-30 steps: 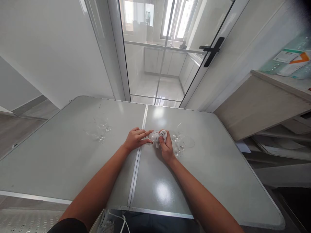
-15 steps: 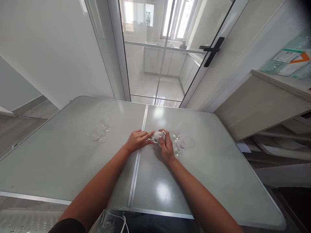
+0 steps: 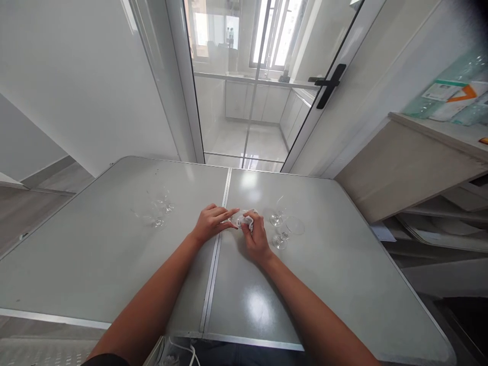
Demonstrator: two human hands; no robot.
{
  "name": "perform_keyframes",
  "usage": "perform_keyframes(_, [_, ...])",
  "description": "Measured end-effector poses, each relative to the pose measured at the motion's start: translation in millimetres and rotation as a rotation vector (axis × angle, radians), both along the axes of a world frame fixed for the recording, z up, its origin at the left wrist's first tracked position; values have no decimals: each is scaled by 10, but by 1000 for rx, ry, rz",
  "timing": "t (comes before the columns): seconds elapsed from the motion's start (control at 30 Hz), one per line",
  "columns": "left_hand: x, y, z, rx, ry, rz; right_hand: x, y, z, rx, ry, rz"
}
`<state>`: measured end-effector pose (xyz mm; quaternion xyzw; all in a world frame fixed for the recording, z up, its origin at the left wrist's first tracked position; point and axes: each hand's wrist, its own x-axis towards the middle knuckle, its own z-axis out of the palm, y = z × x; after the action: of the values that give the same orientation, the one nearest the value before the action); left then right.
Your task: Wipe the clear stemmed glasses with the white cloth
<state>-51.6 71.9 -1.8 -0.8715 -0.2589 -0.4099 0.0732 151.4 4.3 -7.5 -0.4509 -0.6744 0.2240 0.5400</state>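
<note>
Over the table's centre seam, my left hand [image 3: 210, 221] is closed on a clear glass [image 3: 239, 219], its fingers along one side and the thumb below. Much of this glass is hidden by my hands and the cloth. My right hand [image 3: 258, 241] pinches a crumpled white cloth [image 3: 250, 220] against the glass's right part. Just right of my right hand are two clear stemmed glasses, one with its foot upright on the table [image 3: 276, 219] and another [image 3: 279, 241] closer to me. Further left, more stemmed glasses [image 3: 157, 222] rest on the table, faint against its surface.
The grey-green table [image 3: 114, 264] has a metal edge and a metal seam down its middle. Beyond it stands a glass door with a black handle [image 3: 331, 86]. A wooden shelf [image 3: 419, 162] holding plastic bottles [image 3: 442, 96] is at the right. A white cable [image 3: 192, 351] hangs at the near edge.
My right hand has turned and shifted slightly left, its fingers now over the cloth, which shows less. My left hand keeps its hold on the glass. The view has tilted slightly.
</note>
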Motion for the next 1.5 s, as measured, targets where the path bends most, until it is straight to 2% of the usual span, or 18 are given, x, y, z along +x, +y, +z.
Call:
perform_keyframes(0.07, [-5,-9,-4,-26,-1,20,-31,-23,-25,183,-180,-55])
perform_keyframes(0.13, [2,-20,-4,-32,7,37,-40,-45,-36,302,-282,-129])
perform_keyframes(0.27, [23,-26,13,3,19,80,8,-77,0,411,-263,-293])
perform_keyframes(0.37, [23,-26,49,0,94,67,59,-77,73,458,-287,-246])
perform_keyframes(0.43, [21,-35,82,-4,145,37,74,-70,130,404,-302,-148])
perform_keyframes(0.5, [24,-53,116,9,185,3,71,-64,178,301,-232,-94])
perform_keyframes(0.7, [29,-104,161,48,243,-102,44,-11,198,-144,394,-99])
perform_keyframes(0.77, [37,-124,136,-3,172,-127,46,47,173,-243,607,-56])
perform_keyframes(0.83, [68,-154,101,-120,51,-160,40,108,147,-303,739,1])
perform_keyframes(0.93, [162,-210,55,-344,-205,-155,-9,148,120,-385,799,97])
perform_keyframes(1.03, [259,-235,29,-529,-438,-30,-81,100,110,-448,799,172])
perform_keyframes(1.13, [300,-216,3,-588,-513,119,-107,9,119,-356,687,184])
perform_keyframes(1.2, [292,-197,-17,-535,-449,184,-90,-38,136,-226,477,127])
perform_keyframes(1.27, [264,-186,-25,-416,-317,217,-64,-63,159,-67,151,62])
perform_keyframes(1.37, [203,-186,13,-160,-32,212,-52,-70,198,130,-306,54])
perform_keyframes(1.43, [165,-194,65,8,144,161,-63,-70,223,177,-462,52])
perform_keyframes(1.5, [141,-210,117,130,259,102,-72,-69,240,174,-508,11])
